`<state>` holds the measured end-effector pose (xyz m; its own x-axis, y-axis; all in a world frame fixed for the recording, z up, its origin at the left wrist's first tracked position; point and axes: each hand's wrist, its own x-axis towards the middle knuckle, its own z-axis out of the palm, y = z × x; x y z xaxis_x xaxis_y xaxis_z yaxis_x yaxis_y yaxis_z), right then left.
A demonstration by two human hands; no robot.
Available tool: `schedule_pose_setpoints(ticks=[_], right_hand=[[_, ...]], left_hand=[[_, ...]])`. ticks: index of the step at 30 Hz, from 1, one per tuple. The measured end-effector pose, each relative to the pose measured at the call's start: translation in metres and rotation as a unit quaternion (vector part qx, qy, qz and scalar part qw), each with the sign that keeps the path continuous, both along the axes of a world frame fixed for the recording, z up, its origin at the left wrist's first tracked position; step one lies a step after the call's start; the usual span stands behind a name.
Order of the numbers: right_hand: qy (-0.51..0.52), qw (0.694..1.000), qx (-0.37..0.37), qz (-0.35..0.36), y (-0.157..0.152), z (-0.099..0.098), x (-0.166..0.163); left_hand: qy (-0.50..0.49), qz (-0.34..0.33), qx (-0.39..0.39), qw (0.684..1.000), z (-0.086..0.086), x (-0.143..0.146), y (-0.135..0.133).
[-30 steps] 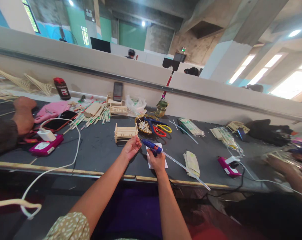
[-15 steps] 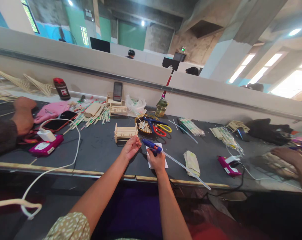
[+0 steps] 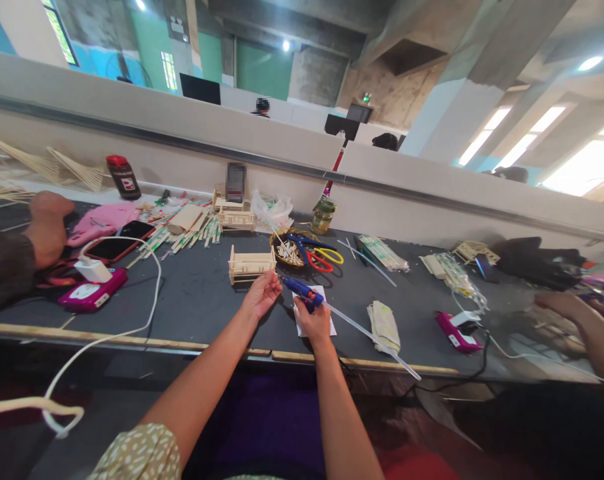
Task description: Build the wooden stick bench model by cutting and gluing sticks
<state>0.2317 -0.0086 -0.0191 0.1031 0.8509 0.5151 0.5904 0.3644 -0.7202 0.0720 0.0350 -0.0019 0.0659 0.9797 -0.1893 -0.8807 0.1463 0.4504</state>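
Observation:
My right hand (image 3: 314, 323) grips a blue hot glue gun (image 3: 301, 291) with a long clear glue stick (image 3: 372, 339) trailing back to the right. The gun's nozzle points at my left hand (image 3: 261, 294), whose fingers are pinched on a small thin stick that I can barely make out. Just beyond my left hand stands a small wooden stick-built frame (image 3: 250, 265). A white paper sheet (image 3: 327, 313) lies under my right hand on the dark table (image 3: 197, 300).
A basket of sticks (image 3: 287, 251), scissors (image 3: 318, 257), a jar (image 3: 323, 216), another stick frame (image 3: 237, 217), phones (image 3: 118, 245) and a white cable (image 3: 152, 293) lie around. Other people's hands work at far left (image 3: 46, 227) and far right (image 3: 577, 313). A folded cloth (image 3: 385, 327) lies right.
My hands have hardly moved. The person's hand at the far right has shifted slightly over their work.

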Motion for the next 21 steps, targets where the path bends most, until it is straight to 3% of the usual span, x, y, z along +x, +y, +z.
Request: schedule_pose_setpoints(ticks=[11, 16, 21], right_hand=[[0.044, 0.999, 0.000, -0.010, 0.000, -0.002, 0.001], [0.054, 0.998, -0.030, -0.032, 0.003, -0.006, 0.001], [0.055, 0.997, -0.024, -0.041, 0.005, -0.009, 0.002]], left_hand=[[0.053, 0.031, 0.021, 0.998, -0.003, 0.000, 0.001], [0.164, 0.098, 0.050, 0.980, 0.002, 0.004, -0.002], [0.309, 0.125, 0.114, 0.936, 0.004, 0.011, -0.008]])
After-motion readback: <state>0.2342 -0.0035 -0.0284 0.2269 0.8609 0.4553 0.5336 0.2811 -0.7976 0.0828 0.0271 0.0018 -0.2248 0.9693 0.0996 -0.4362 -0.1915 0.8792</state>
